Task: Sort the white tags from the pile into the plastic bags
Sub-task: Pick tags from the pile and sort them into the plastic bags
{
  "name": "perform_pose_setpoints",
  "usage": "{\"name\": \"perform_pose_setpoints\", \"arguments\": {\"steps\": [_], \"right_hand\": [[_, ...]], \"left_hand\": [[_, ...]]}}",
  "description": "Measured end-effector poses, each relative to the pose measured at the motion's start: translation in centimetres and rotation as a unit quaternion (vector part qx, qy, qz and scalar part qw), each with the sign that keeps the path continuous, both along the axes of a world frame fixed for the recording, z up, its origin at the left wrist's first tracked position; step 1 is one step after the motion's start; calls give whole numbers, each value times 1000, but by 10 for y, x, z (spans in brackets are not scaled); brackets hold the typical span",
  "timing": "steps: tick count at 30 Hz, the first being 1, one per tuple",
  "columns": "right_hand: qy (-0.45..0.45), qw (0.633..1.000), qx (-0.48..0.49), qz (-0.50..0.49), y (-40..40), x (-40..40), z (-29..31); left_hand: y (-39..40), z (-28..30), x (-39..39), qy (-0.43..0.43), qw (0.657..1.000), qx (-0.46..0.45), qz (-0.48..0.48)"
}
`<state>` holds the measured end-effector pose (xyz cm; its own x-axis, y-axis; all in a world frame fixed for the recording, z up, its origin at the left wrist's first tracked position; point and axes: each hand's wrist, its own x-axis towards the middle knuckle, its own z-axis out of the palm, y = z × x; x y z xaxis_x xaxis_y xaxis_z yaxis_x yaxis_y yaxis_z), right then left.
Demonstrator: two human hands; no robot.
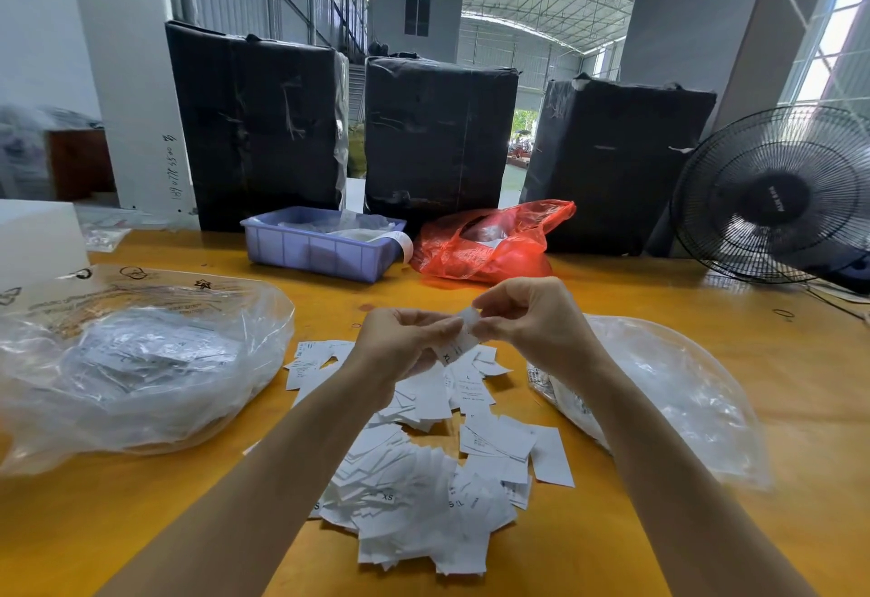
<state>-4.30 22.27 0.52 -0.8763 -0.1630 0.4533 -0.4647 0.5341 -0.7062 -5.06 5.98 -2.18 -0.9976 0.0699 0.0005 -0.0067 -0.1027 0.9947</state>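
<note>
Pile of white tags (423, 469) lies loose on the yellow desk (659, 526), size marks like XS and L readable on a few. Both hands are raised just above the pile's far edge, pinching tags between them: left hand (400, 337) has fingers curled round a small stack, top one marked XL (454, 347); right hand (532, 318) pinches the upper end of a tag (471, 315) with thumb and forefinger. The hands touch at the fingertips.

Left of the pile: clear plastic bag (141, 361), bulging, with white tags inside. Right of the pile: second clear plastic bag (668, 389), flatter, some printed tags showing at its near-left edge.

Beyond the pile, toward the desk's back edge: blue plastic bin (320, 248) with white rolls and film in it, red plastic bag (489, 243) just beside it on the right. Behind those, three black-wrapped bales (438, 135) standing upright. Far right of the pile: black fan (772, 196).
</note>
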Motion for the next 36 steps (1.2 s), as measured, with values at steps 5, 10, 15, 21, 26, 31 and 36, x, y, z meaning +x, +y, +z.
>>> {"name": "perform_pose_setpoints", "arguments": {"steps": [5,10,15,21,26,31,36], "right_hand": [[-45,999,3,30,-7,2,-2],[-147,986,-39,64,-11,4,-6],[-123,988,-84,36,-13,0,-11],[-115,990,-81,21,-13,-1,-12],[-113,991,-71,12,-14,0,-12],[-150,977,-153,-3,-11,-1,-12],[-178,960,-211,-37,-6,-3,-11]], "left_hand": [[2,-4,-3,2,1000,-5,26],[3,-5,-2,-28,998,40,33],[5,-6,-2,-43,996,59,42],[7,-6,-3,-47,995,76,47],[6,-3,-1,-53,991,108,67],[5,0,-2,-80,993,82,22],[-3,0,-6,-101,994,-5,-29]]}}
